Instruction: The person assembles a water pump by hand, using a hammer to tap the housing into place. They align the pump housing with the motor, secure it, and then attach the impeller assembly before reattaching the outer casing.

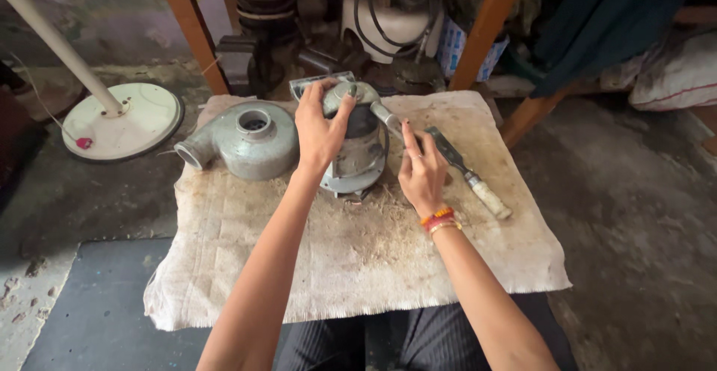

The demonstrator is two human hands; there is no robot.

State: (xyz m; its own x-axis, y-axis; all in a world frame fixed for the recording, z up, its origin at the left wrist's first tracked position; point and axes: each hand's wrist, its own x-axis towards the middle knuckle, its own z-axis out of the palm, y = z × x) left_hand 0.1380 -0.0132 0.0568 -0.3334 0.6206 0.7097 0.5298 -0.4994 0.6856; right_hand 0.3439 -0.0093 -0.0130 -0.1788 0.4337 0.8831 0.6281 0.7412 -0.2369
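Hands at work over a sackcloth (351, 266) on the floor: my left hand (321, 128) clamps its fingers over the top of the motor (358, 147), upright near the cloth's far edge, and my right hand (420, 169) pinches a chisel (455, 163) set against its side. A pump casing (246, 141) lies at the far left corner. I judge the chisel could slip off the rounded housing toward my left fingers, or tip the motor.

**Stained cloth on the workshop floor**

A dirty, frayed cloth (351, 266) lies spread over the concrete floor (635, 214). On it rest a grey volute pump casing (243, 141), a grey motor body (358, 147) standing upright, and a wooden-handled chisel (467, 171) lying slantwise. Scattered grit (373, 218) lies around the motor's base.
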